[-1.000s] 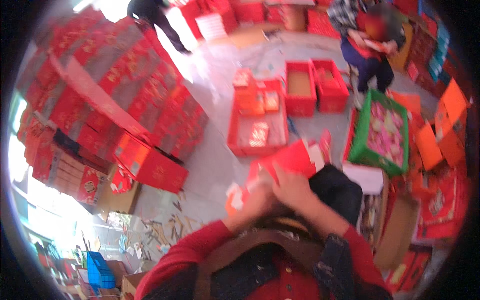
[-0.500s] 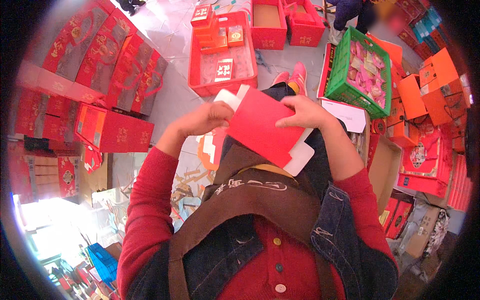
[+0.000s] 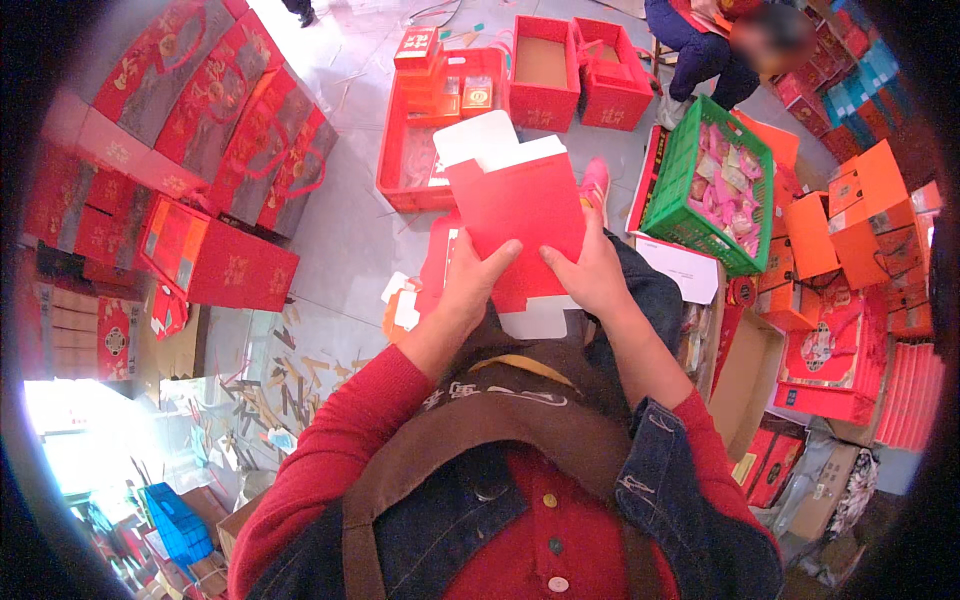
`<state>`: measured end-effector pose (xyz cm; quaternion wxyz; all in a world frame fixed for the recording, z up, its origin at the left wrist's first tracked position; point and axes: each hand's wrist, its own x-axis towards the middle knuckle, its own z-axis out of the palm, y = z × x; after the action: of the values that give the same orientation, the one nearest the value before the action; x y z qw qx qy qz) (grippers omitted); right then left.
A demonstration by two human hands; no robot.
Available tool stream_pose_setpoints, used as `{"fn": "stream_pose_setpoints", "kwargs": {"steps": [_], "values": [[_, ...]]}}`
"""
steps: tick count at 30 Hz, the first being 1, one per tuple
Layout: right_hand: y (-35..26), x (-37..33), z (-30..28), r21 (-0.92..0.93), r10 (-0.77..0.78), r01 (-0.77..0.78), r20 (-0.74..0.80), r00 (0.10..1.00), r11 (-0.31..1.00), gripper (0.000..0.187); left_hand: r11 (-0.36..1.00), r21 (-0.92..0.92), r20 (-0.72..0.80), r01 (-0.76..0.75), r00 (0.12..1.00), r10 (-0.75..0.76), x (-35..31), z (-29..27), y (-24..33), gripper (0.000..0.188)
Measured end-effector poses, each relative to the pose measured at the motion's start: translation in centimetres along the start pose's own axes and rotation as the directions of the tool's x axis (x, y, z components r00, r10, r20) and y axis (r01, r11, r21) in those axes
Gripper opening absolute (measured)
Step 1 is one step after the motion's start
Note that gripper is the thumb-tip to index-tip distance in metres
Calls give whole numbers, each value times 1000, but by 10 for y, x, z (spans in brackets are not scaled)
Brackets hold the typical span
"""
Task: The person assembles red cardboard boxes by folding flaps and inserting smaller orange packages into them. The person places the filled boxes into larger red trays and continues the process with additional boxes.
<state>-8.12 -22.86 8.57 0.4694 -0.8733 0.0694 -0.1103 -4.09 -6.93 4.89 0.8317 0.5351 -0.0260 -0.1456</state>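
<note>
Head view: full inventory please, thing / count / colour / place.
Flat carton blank: one, red with white flaps, held up in front of the chest.
Plastic crate: one, green, holding pink packets, right of the blank.
Open tray: one, red, on the floor beyond the blank, small boxes in it.
Open boxes: two, red, at the top centre.
Gift bags: a stack, red with handles, upper left.
Orange boxes: several, right edge.
Paper scraps: many, pale, floor at left.
Other person: one, seated, top right.
Left hand: grips the blank's lower left.
Right hand: grips its lower right.
</note>
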Motion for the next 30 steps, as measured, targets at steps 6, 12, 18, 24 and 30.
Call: {"fn": "stream_pose_setpoints", "kwargs": {"steps": [6,12,18,24,30], "values": [[-25,-4,-18,-3,-241,242,-88,966,970,66,991,54,34,-126,992,124,-1,8,22,57],[-90,16,-53,-398,-687,617,-46,725,679,47,802,496,53,-333,933,355,3,12,36,55],[-88,31,-70,-300,-356,434,280,891,850,18,484,744,183,-461,837,517,-7,11,52,77],[-90,21,-56,16,-390,396,216,895,918,13,183,806,375,-563,724,579,-13,19,65,123],[-94,21,-48,62,-410,405,177,895,912,11,730,512,493,-453,851,182,-19,16,73,100]]}}
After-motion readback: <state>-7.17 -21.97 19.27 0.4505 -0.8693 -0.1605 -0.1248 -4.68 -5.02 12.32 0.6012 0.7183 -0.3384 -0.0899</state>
